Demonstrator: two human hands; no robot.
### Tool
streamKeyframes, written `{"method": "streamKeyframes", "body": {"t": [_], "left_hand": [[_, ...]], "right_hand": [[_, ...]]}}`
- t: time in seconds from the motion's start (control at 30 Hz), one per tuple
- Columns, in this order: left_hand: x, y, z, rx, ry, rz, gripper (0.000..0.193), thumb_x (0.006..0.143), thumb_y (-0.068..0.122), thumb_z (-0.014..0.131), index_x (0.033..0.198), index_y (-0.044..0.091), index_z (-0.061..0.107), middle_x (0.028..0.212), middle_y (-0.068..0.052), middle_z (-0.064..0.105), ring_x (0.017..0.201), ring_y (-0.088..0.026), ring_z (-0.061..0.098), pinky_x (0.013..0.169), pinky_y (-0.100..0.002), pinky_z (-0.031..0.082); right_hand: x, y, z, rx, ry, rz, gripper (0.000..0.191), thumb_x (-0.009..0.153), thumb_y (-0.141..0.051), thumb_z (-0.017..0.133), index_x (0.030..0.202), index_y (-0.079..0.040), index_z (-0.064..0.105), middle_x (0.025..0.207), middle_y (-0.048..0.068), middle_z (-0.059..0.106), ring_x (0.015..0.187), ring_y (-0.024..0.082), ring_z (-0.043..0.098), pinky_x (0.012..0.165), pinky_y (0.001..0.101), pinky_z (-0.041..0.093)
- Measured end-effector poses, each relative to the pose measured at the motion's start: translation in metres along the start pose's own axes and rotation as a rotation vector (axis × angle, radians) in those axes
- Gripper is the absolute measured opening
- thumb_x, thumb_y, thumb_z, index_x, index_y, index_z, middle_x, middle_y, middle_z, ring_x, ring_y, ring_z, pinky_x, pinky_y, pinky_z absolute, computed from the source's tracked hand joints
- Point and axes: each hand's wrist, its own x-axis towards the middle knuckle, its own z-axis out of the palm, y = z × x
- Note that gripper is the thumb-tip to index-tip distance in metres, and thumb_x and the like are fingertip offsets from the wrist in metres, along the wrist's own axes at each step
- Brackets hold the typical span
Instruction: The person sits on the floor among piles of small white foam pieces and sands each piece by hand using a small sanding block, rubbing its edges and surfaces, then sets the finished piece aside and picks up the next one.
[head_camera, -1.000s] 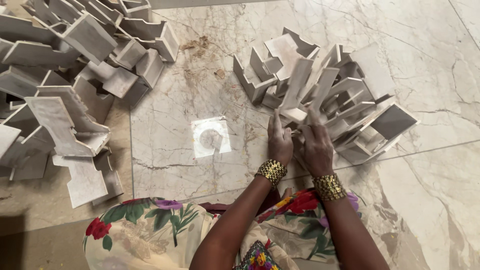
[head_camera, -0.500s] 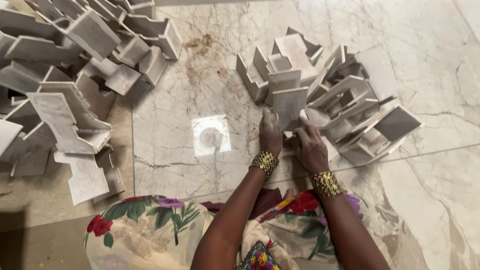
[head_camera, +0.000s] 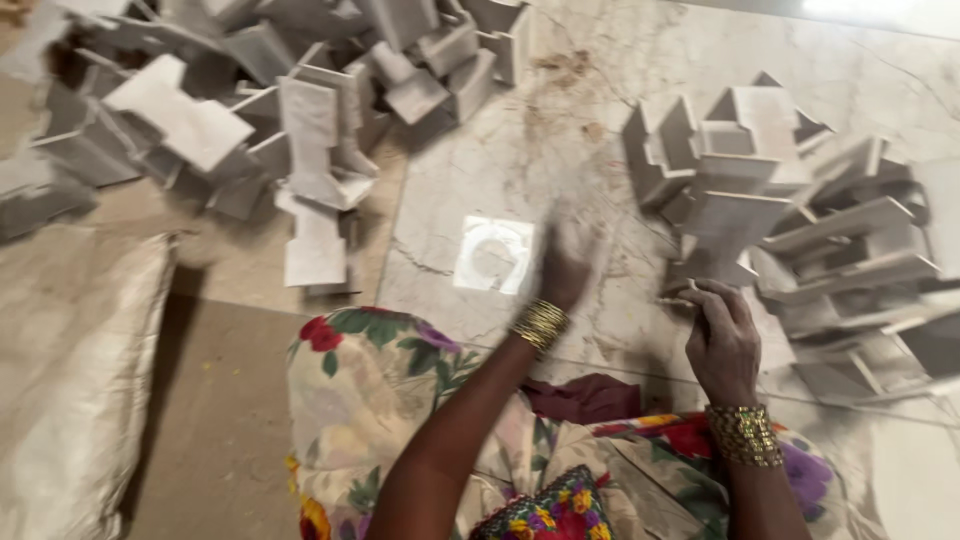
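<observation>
My right hand curls its fingers on the lower edge of a folded grey-white cardboard piece. That piece stands at the near side of a heap of folded pieces on the right. My left hand is blurred, away from the heap and over the bare marble floor, with nothing visible in it. Both wrists wear gold bangles. A second heap of flat and part-folded cardboard pieces lies at the upper left.
A bright patch of reflected light sits on the marble in front of my knees. A pale sack lies at the left on a brown surface. My floral garment fills the bottom middle.
My left hand has let go of the folded piece and swung left over the floor. My right hand stays at the piece, now at the right heap's edge. The view has shifted left.
</observation>
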Motion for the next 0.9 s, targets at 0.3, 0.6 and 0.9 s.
{"method": "streamKeyframes", "body": {"t": [0.3, 0.6, 0.9], "left_hand": [[0.136, -0.062, -0.280, 0.847, 0.694, -0.162, 0.091, 0.097, 0.026, 0.070, 0.165, -0.002, 0.016, 0.168, -0.030, 0.030, 0.161, -0.045, 0.026, 0.137, -0.054, 0.023], [0.135, -0.051, -0.282, 0.601, 0.324, -0.281, 0.082, 0.088, 0.030, 0.075, 0.144, -0.013, 0.033, 0.144, -0.039, 0.039, 0.130, -0.049, 0.043, 0.101, -0.054, 0.046], [0.002, -0.068, -0.144, -0.456, -0.372, -0.538, 0.040, 0.094, 0.026, 0.060, 0.127, 0.002, 0.060, 0.106, -0.009, 0.067, 0.093, -0.017, 0.063, 0.078, -0.032, 0.056]], "right_hand": [[0.004, -0.041, 0.027, 0.110, -0.113, -0.017, 0.021, 0.090, 0.001, 0.065, 0.109, -0.007, 0.071, 0.118, 0.010, 0.069, 0.103, 0.028, 0.070, 0.085, 0.0382, 0.058], [0.015, -0.065, 0.086, 0.309, -0.131, 0.043, 0.020, 0.091, 0.001, 0.064, 0.106, -0.008, 0.072, 0.114, 0.008, 0.070, 0.100, 0.024, 0.072, 0.082, 0.0346, 0.058], [0.016, -0.024, 0.107, 1.248, -0.210, 0.673, 0.023, 0.100, -0.012, 0.056, 0.117, -0.003, 0.068, 0.129, 0.011, 0.066, 0.106, 0.012, 0.065, 0.091, 0.0283, 0.053]]}}
